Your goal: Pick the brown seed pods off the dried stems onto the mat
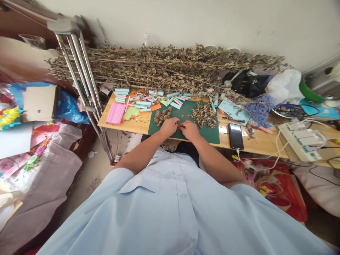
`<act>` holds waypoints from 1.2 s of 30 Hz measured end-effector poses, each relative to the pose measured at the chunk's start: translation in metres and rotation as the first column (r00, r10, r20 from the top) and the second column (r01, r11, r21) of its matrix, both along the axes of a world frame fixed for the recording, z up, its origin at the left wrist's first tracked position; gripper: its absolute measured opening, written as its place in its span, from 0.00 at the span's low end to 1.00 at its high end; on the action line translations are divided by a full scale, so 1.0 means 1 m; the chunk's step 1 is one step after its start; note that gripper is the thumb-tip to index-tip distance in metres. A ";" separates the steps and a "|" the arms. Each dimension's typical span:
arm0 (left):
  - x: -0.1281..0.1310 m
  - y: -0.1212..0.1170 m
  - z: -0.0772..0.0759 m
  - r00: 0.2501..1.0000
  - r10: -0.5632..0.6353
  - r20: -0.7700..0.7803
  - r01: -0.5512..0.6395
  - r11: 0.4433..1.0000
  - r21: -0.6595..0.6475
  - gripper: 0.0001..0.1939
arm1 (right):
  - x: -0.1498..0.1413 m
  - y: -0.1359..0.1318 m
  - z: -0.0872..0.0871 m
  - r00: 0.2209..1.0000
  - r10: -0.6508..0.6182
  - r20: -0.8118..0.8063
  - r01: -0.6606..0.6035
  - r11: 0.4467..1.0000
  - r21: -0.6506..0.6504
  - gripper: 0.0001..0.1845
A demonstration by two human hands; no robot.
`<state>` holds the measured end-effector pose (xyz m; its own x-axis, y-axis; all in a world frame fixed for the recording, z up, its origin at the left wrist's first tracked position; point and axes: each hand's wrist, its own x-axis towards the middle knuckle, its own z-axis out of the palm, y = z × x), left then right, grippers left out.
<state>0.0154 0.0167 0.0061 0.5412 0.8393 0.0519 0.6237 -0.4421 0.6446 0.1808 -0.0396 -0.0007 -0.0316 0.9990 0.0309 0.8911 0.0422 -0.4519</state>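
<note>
Directly beneath the fingertips, on a dark green rectangular cutting mat [209, 136], the person's left hand [169, 127] and right hand [190, 130] meet at the mat's near edge. The fingers [176, 123] of both hands are curled inward and close together around a small, dark, dried plant sprig [181, 126]. The exact grip is too small to confirm, so it cannot be determined which fingers clamp it.

Just left of the fingers lies a heap of brown, knobbly dried seed clusters [162, 116]; just right lies a looser pile of crumpled dried brown leaves [203, 115]. Both appear placed on the mat to remain within easy reach of either hand.

Beyond and left of the fingers, pale blue paper tubes [138, 105] lie scattered over a bright orange paper sheet [155, 106], beside a stack of pink paper strips [116, 113]. All rest on a light wooden tabletop [255, 143]. A long bundle of dried leafy branches [159, 67] lies along the wall, farther ahead of the fingers.

Right of the fingers, a black smartphone [236, 136] lies on charge, its white cable dropping over the table edge. At far left, a tubular metal crutch frame [77, 71] stands beside the table, clear of the hands.
</note>
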 end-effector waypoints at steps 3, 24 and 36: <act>0.000 0.006 0.001 0.997 -0.077 -0.031 0.079 0.995 0.054 0.16 | 0.000 -0.001 0.000 1.000 -0.003 -0.002 0.003 1.000 -0.004 0.13; -0.001 -0.004 -0.001 0.980 -0.107 -0.171 0.127 0.986 0.109 0.15 | 0.000 0.005 0.004 1.000 -0.012 0.000 0.012 0.998 -0.065 0.12; -0.001 -0.001 -0.002 0.993 -0.077 -0.086 0.084 0.993 0.088 0.11 | 0.006 0.003 0.012 0.998 0.054 -0.024 -0.057 0.991 -0.118 0.16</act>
<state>0.0145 0.0157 0.0039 0.6123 0.7867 0.0783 0.6334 -0.5474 0.5470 0.1865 -0.0365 0.0116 -0.0874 0.9924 -0.0869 0.8793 0.0359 -0.4748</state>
